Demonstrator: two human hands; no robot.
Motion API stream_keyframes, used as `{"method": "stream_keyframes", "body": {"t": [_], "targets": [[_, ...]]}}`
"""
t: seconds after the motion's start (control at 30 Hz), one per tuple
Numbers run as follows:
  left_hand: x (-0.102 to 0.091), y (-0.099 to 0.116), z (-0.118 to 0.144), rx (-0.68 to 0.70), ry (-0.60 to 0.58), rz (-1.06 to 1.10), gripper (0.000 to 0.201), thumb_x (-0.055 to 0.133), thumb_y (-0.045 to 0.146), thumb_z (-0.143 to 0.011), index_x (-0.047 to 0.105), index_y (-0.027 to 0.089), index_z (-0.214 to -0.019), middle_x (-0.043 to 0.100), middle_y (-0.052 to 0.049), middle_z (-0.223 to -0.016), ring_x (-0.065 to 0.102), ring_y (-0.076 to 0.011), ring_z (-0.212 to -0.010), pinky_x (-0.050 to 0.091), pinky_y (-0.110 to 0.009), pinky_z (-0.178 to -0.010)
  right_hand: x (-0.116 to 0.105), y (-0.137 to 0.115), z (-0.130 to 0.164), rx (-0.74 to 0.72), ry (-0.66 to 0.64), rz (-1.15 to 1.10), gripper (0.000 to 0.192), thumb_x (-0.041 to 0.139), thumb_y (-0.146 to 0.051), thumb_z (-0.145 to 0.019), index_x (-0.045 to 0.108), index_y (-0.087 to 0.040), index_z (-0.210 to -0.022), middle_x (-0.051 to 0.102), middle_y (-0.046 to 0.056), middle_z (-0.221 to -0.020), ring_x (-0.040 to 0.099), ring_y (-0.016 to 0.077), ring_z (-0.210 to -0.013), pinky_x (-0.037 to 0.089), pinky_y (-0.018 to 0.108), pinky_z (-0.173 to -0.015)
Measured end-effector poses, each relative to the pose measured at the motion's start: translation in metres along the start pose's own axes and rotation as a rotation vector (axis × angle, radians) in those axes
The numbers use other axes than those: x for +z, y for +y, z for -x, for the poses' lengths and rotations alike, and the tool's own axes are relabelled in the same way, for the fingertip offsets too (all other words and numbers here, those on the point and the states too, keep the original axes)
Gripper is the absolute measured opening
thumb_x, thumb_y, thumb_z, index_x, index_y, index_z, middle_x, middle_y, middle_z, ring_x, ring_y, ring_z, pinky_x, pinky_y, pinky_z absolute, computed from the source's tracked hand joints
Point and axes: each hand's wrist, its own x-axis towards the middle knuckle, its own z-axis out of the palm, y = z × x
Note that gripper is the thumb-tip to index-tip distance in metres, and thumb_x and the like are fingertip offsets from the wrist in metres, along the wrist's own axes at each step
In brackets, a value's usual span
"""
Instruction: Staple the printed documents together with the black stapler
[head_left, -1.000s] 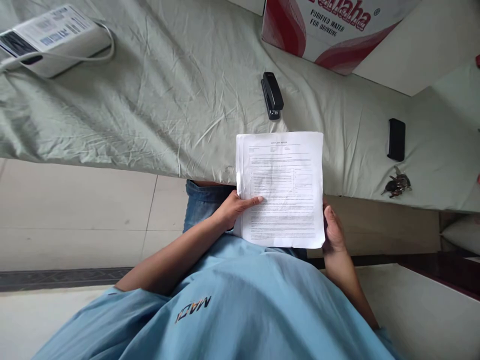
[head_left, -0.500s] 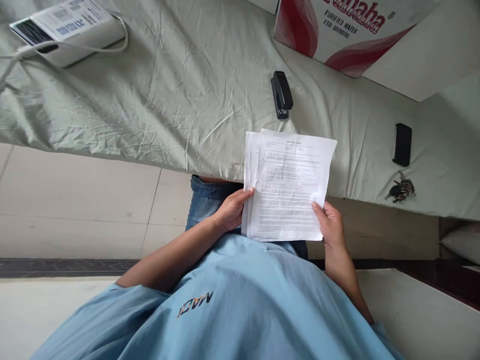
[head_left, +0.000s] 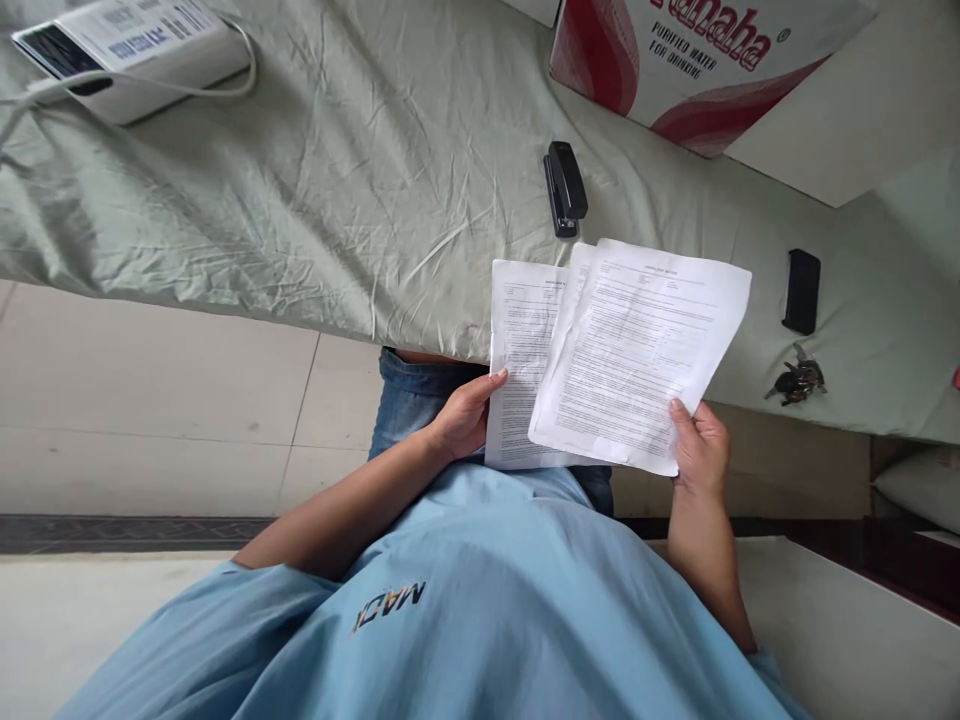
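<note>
Here, left hand (head_left: 461, 420) grip clamped on the lower left edge of the printed paper stack (head_left: 521, 370), held over the lap. Right hand (head_left: 701, 450) grip pinches the bottom right corner of 1 loose printed sheet (head_left: 637, 350), tilted, overlapping the stack's right side. Black stapler (head_left: 564, 187) lies on the bed sheet (head_left: 337, 180) just beyond. Black phone (head_left: 801, 291) and keys (head_left: 795, 381) further right.

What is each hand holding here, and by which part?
The right hand grips the top printed sheet by its lower right corner. The left hand holds the remaining sheets at their left edge.
</note>
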Motion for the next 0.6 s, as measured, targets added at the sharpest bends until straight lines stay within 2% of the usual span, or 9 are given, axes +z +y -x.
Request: {"method": "stream_keyframes", "body": {"t": [0.1, 0.17, 0.33, 0.5, 0.6], "targets": [[-0.001, -0.001, -0.001, -0.016, 0.037, 0.035, 0.027, 0.081, 0.035, -0.096, 0.085, 0.009, -0.104, 0.088, -0.019, -0.113, 0.081, -0.0394, -0.124, 0.061, -0.052, -0.119, 0.01, -0.001, 0.006, 0.019, -0.101, 0.03, 0.045, 0.092, -0.062, -0.084, 0.088, -0.023, -0.107, 0.089, 0.005, -0.105, 0.081, 0.0266, -0.09, 0.063, 0.041, -0.087], [-0.002, -0.002, -0.002, -0.03, 0.049, 0.059, 0.03, 0.077, 0.036, -0.099, 0.085, 0.009, -0.11, 0.088, -0.019, -0.113, 0.081, -0.0392, -0.124, 0.06, -0.052, -0.12, 0.016, -0.001, 0.008, 0.022, -0.169, 0.047, 0.046, 0.09, -0.064, -0.085, 0.088, -0.023, -0.105, 0.089, 0.005, -0.102, 0.081, 0.0271, -0.088, 0.064, 0.041, -0.084], [-0.005, -0.003, -0.003, -0.046, -0.023, 0.081, 0.042, 0.077, 0.041, -0.099, 0.083, 0.011, -0.128, 0.088, -0.017, -0.113, 0.082, -0.04, -0.124, 0.059, -0.053, -0.121, 0.024, 0.0, 0.013, -0.005, -0.271, 0.111, 0.046, 0.087, -0.067, -0.088, 0.087, -0.024, -0.106, 0.088, 0.005, -0.096, 0.081, 0.0274, -0.086, 0.064, 0.041, -0.081], [-0.006, -0.003, -0.003, -0.02, -0.027, 0.036, 0.041, 0.085, 0.043, -0.092, 0.086, 0.01, -0.116, 0.088, -0.018, -0.111, 0.081, -0.0406, -0.124, 0.06, -0.051, -0.12, 0.023, 0.001, 0.02, 0.011, -0.324, 0.141, 0.041, 0.084, -0.065, -0.093, 0.087, -0.025, -0.106, 0.088, 0.004, -0.096, 0.08, 0.027, -0.086, 0.063, 0.039, -0.077], [-0.006, -0.003, -0.003, -0.002, -0.045, 0.021, 0.036, 0.088, 0.043, -0.089, 0.086, 0.011, -0.106, 0.088, -0.019, -0.11, 0.081, -0.0411, -0.124, 0.06, -0.052, -0.12, 0.022, 0.003, 0.021, 0.02, -0.338, 0.147, 0.043, 0.084, -0.064, -0.093, 0.087, -0.026, -0.113, 0.088, 0.004, -0.098, 0.08, 0.0272, -0.086, 0.063, 0.039, -0.078]]}}
